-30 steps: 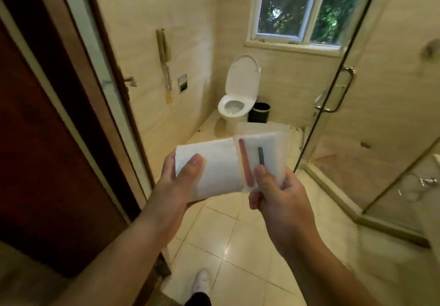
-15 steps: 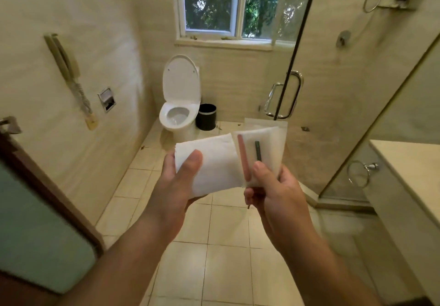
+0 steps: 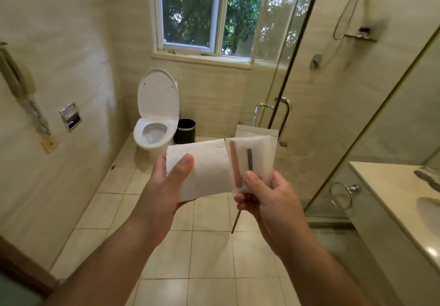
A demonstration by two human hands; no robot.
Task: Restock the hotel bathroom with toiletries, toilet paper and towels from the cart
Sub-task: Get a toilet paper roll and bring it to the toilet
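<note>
My left hand is wrapped round a white toilet paper roll, with the thumb pressed across its near face and the fingers behind it. My right hand pinches a small stack of clear toiletry packets, thumb on the front one and the other fingers curled underneath. A pink strip and a dark strip show through the front packet. A thin stick pokes down below my fist; I cannot tell whether it belongs to a packet.

The roll and the packets touch edge to edge, held up in front of me above the tiled floor. Beyond them, at the far wall, the toilet stands with its lid up, a black bin just to its right, both under the window.

On the left wall are a recessed metal paper holder and, nearer, a corded phone. To the right is the glass shower door with its chrome handle. Nearer on the right is the vanity counter, with a towel ring on its side.
</note>
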